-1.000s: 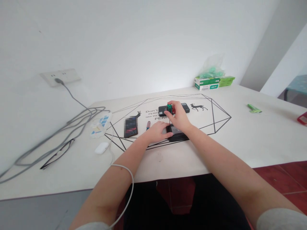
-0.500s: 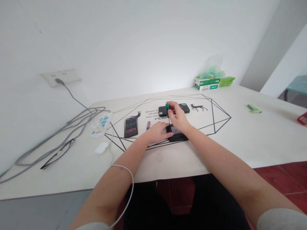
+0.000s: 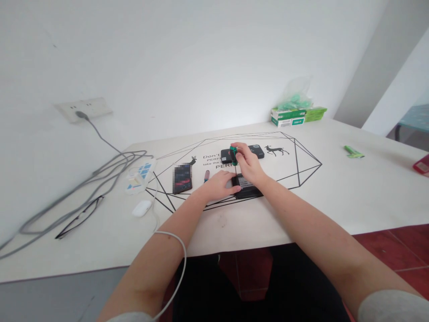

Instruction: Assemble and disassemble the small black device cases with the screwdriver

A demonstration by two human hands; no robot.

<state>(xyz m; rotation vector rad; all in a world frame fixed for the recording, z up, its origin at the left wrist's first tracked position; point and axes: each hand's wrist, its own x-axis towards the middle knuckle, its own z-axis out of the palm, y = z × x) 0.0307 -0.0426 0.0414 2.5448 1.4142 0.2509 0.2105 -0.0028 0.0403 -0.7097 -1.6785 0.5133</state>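
Note:
My right hand [image 3: 250, 165] is closed round the green and black handle of a screwdriver [image 3: 233, 154], held upright. Its thin shaft points down at the upper left corner of a black rectangular device [image 3: 248, 193] with a pale label, lying on the table. The tip is too small to make out. At the device's left end, my left hand [image 3: 219, 184] grips it, fingers at the far corner and thumb at the near side. Just behind lies a flat black case [image 3: 258, 152], partly covered by the right hand. A second small screwdriver [image 3: 207, 175] rests beside the left hand.
A phone [image 3: 182, 178], a white earbud case [image 3: 141, 208], a power strip [image 3: 142, 176], looped grey cable [image 3: 100, 172] and glasses [image 3: 80, 218] lie to the left. Green and white boxes [image 3: 288, 117] stand against the wall. A green packet [image 3: 353, 152] lies right. A white cord crosses my left arm.
The screwdriver handle has turned slightly in my right hand, whose fingers have shifted a little. My left hand and the device stay in place; the whole view has moved slightly.

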